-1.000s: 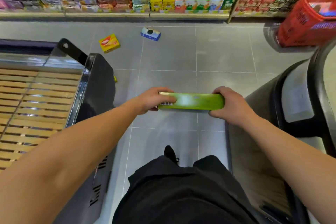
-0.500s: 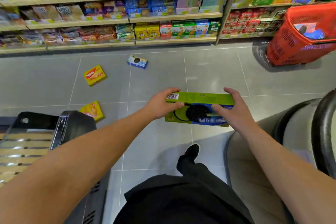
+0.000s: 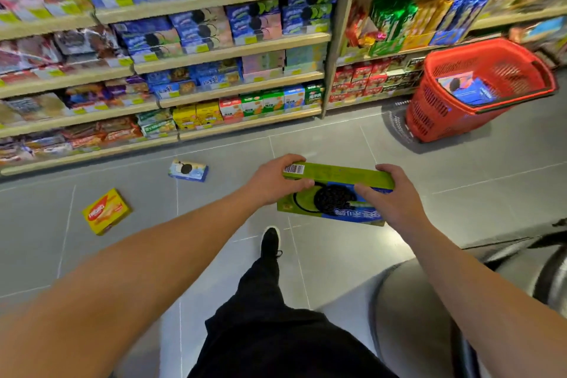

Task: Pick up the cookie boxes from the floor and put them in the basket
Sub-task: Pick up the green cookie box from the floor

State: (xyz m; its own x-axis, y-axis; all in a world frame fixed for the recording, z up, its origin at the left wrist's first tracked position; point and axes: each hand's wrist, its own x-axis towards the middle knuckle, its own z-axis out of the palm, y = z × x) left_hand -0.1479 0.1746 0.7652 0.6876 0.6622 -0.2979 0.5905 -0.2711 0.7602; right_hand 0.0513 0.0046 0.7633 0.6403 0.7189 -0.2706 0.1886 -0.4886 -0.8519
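Gripping the green cookie box (image 3: 337, 176) at either end, the left hand (image 3: 273, 182) and right hand (image 3: 395, 196) have carried it closer to the red basket (image 3: 429, 101), now ahead-right of them, so dropping it in looks imminent.

Both bare forearms reach forward from the bottom corners of the view and converge toward the middle. The left hand (image 3: 274, 181) is held knuckles up, its fingers curled over the top left end of a flat green and blue cardboard cookie box (image 3: 334, 193), thumb tucked beneath against the printed face. The right hand (image 3: 391, 196) grips the opposite end, fingers wrapped over the upper edge and thumb pressed across the front. Both wrists are nearly straight. Below them, a leg in dark trousers steps forward, ending in a black shoe (image 3: 270, 242) planted on the floor.
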